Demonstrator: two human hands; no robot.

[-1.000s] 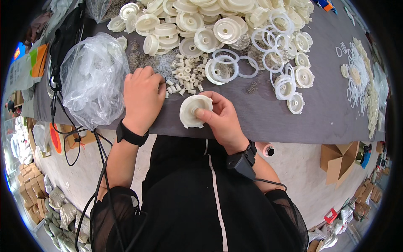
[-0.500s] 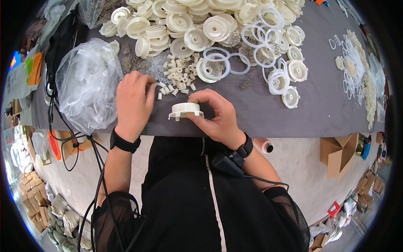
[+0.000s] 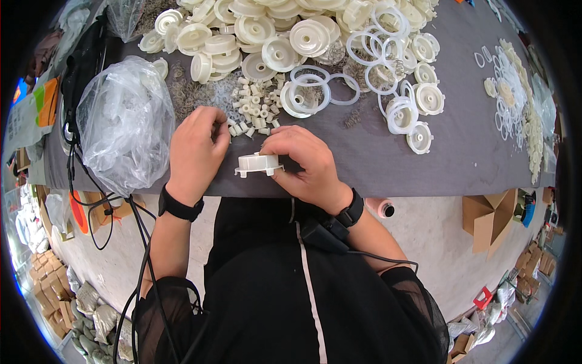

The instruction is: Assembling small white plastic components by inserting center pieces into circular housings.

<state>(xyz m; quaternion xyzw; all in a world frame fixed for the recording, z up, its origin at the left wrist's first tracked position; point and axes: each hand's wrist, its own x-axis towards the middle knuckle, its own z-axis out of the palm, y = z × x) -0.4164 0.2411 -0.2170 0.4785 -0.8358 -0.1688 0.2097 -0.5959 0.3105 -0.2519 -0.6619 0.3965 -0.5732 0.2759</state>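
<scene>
Fingers of the right hand (image 3: 309,167) pinch one cap (image 3: 256,162), seemingly in progress; those of the left hand (image 3: 195,150) curl near bushings (image 3: 255,111), contents indeterminable; piled caps (image 3: 309,37) seem left.

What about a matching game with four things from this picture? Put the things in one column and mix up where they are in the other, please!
Things
1. cream round cap
2. big clear bag
3. open cardboard box
4. small cream tubes

Places
A. off the table, over on the right
B. in a heap between the big pile of caps and the right grip
C. held in the right grip
D. on the table, left of the left grip

Right pairs: 1-C, 2-D, 3-A, 4-B
</scene>
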